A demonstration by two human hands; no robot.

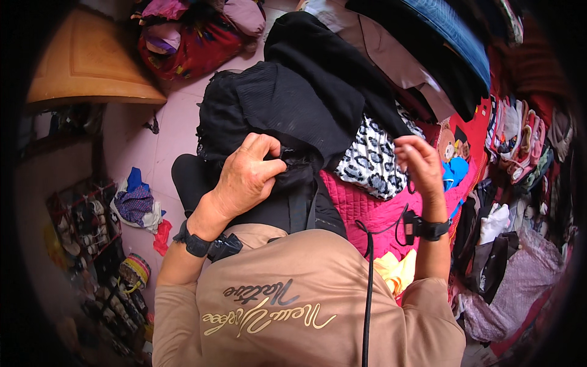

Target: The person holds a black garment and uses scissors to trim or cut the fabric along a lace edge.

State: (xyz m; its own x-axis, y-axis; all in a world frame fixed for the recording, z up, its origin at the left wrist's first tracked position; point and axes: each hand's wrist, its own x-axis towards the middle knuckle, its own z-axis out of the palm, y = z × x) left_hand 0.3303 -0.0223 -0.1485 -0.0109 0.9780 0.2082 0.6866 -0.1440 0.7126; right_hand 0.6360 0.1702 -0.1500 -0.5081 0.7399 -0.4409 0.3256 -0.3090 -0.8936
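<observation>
A black garment (293,101) lies gathered over my lap and spreads away from me. Its thin upper cloth has a ruffled edge at the left. My left hand (254,172) grips the near edge of this garment between bent fingers and thumb. Off to the right, my right hand (418,160) is raised with loosely curled fingers and seems to hold no cloth; a thin black cord hangs close by it. Beneath and beside the black garment is a white cloth with black and grey animal spots (373,158). A bright pink quilted cloth (341,202) lies under that.
A red cloth bundle (197,46) sits at the top left beside a wooden furniture panel (91,59). Small crumpled clothes (137,202) lie on the tiled floor at left, near a shoe rack (87,220). Folded clothes (518,133) are stacked at right. A black cable (369,284) runs down my front.
</observation>
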